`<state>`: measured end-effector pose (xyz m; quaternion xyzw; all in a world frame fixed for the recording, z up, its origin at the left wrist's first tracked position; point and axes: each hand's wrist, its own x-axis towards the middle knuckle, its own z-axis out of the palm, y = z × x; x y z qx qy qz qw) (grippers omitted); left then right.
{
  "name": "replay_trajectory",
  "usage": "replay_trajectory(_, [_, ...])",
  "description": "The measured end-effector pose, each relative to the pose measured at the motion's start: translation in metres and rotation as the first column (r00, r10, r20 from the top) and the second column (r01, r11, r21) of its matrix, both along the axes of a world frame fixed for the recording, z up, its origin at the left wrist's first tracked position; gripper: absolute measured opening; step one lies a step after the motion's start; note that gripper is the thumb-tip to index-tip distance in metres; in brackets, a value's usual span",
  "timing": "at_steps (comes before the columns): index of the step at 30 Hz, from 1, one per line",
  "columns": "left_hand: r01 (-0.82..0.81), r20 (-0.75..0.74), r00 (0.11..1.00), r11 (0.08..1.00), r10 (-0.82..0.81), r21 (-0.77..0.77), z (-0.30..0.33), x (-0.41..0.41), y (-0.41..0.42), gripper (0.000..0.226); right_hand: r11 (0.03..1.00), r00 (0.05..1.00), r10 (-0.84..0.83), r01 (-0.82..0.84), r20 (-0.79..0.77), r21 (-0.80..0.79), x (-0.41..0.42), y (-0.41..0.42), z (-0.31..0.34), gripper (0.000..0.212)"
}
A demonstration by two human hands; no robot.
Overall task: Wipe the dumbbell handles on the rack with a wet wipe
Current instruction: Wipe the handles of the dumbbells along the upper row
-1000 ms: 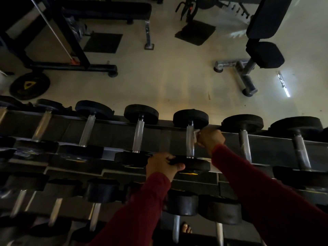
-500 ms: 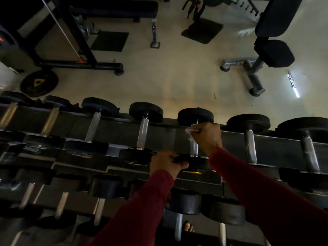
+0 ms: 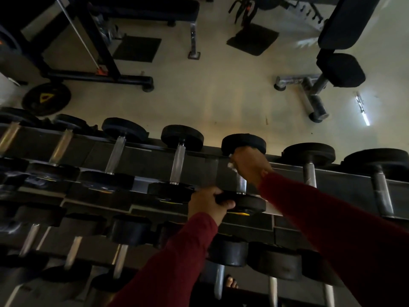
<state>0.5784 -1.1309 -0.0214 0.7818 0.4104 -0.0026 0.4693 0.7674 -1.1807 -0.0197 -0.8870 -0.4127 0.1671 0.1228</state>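
On the top rack (image 3: 332,173), right hand (image 3: 250,165) grips the handle (image 3: 241,185) beside open floor (image 3: 221,96).

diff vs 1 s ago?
Right hand, gripping the wet wipe round the handle, slid along it to the far head. Left hand stayed gripping the near head; the dumbbell stayed on the rack.

No readable text, labels or numbers anywhere in view.
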Motion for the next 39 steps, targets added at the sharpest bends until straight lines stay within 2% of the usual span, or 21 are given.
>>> replay_trajectory(1, [0.037, 0.012, 0.999, 0.999, -0.038, 0.027, -0.001, 0.0, -0.005, 0.032, 1.0, 0.999, 0.027, -0.027, 0.025, -0.016, 0.0, 0.0, 0.001, 0.02])
replay_trajectory(3, [0.156, 0.02, 0.987, 0.981, -0.159, 0.113, -0.003, -0.002, -0.017, 0.033, 0.996, 0.998, 0.064, -0.066, -0.021, -0.059, -0.005, -0.006, 0.002, 0.015])
replay_trajectory(5, [0.216, 0.026, 0.975, 0.962, -0.223, 0.165, -0.002, -0.005, -0.027, 0.041, 0.995, 0.987, 0.089, -0.094, -0.132, -0.037, -0.01, -0.02, 0.006, 0.011])
replay_trajectory(7, [0.231, 0.079, 0.965, 0.954, -0.249, 0.19, 0.0, -0.008, -0.032, 0.049, 0.996, 0.968, 0.082, -0.086, -0.237, -0.004, -0.01, -0.034, 0.01, 0.022])
replay_trajectory(9, [0.328, 0.08, 0.933, 0.92, -0.351, 0.213, 0.004, -0.008, -0.033, 0.059, 0.999, 0.957, -0.02, 0.028, -0.288, 0.024, -0.006, -0.045, 0.012, 0.025])
replay_trajectory(10, [0.402, 0.042, 0.904, 0.88, -0.425, 0.251, 0.005, -0.004, -0.034, 0.062, 0.989, 0.937, -0.111, 0.136, -0.332, 0.052, -0.002, -0.051, 0.01, 0.024])
replay_trajectory(11, [0.483, -0.025, 0.866, 0.823, -0.5, 0.3, 0.005, 0.003, -0.036, 0.065, 0.957, 0.882, -0.211, 0.275, -0.421, 0.096, 0.001, -0.057, 0.008, 0.022])
replay_trajectory(13, [0.629, -0.211, 0.776, 0.708, -0.594, 0.321, 0.007, 0.023, -0.041, 0.069, 0.816, 0.673, -0.357, 0.562, -0.648, 0.134, 0.004, -0.066, 0.006, 0.017])
replay_trajectory(15, [0.691, -0.381, 0.716, 0.67, -0.585, 0.27, 0.01, 0.042, -0.051, 0.068, 0.709, 0.52, -0.392, 0.696, -0.759, 0.11, 0.006, -0.075, 0.003, 0.024])
replay_trajectory(17, [0.66, -0.471, 0.728, 0.695, -0.497, 0.286, 0.012, 0.055, -0.062, 0.058, 0.657, 0.433, -0.379, 0.748, -0.818, 0.091, 0.009, -0.081, 0.001, 0.033])
replay_trajectory(19, [0.582, -0.483, 0.781, 0.74, -0.395, 0.337, 0.011, 0.061, -0.069, 0.046, 0.632, 0.381, -0.38, 0.772, -0.843, 0.064, 0.011, -0.086, -0.003, 0.03])
replay_trajectory(22, [0.492, -0.446, 0.837, 0.792, -0.316, 0.362, 0.007, 0.063, -0.071, 0.042, 0.616, 0.305, -0.363, 0.788, -0.881, 0.02, 0.013, -0.091, -0.004, 0.022])
replay_trajectory(27, [0.439, -0.325, 0.887, 0.819, -0.329, 0.37, -0.001, 0.056, -0.057, 0.038, 0.557, 0.157, -0.258, 0.831, -0.953, -0.014, 0.007, -0.09, 0.002, 0.017])
replay_trajectory(31, [0.401, -0.2, 0.91, 0.894, -0.364, 0.198, -0.003, 0.048, -0.037, 0.049, 0.537, 0.109, -0.215, 0.843, -0.971, -0.024, 0.003, -0.081, 0.003, 0.018])
replay_trajectory(35, [0.371, -0.088, 0.925, 0.928, -0.369, 0.006, -0.008, 0.04, -0.02, 0.055, 0.528, 0.131, -0.266, 0.849, -0.955, -0.031, 0.007, -0.072, -0.005, 0.011])
replay_trajectory(37, [0.373, -0.055, 0.926, 0.928, -0.373, -0.013, -0.01, 0.039, -0.015, 0.055, 0.548, 0.188, -0.339, 0.836, -0.922, -0.031, 0.009, -0.066, -0.012, 0.018])
replay_trajectory(39, [0.381, -0.042, 0.924, 0.925, -0.381, 0.001, -0.009, 0.04, -0.016, 0.054, 0.601, 0.329, -0.443, 0.799, -0.834, -0.004, 0.011, -0.058, -0.018, 0.024])
